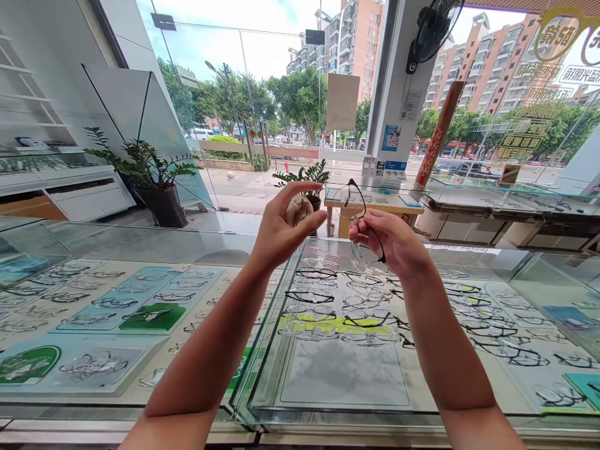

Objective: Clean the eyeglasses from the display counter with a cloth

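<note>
My left hand [287,222] is raised above the glass counter, its thumb and index finger spread apart. Tucked into its palm by the other fingers is a crumpled off-white cloth [299,211], perhaps a tissue. To its right, my right hand [389,237] pinches a pair of eyeglasses [364,214] near the middle of the frame. The glasses have dark, thin rims and are turned nearly upright, one lens above the fingers and one below. A gap separates the left fingertips from the glasses.
Rows of eyeglasses [316,294] lie inside the glass display case [347,375] below my hands. Another case [154,344] joins it on the left. Potted plants [162,203], a wooden stand [347,225] and a glass shopfront lie beyond. A black fan [434,31] hangs on the pillar.
</note>
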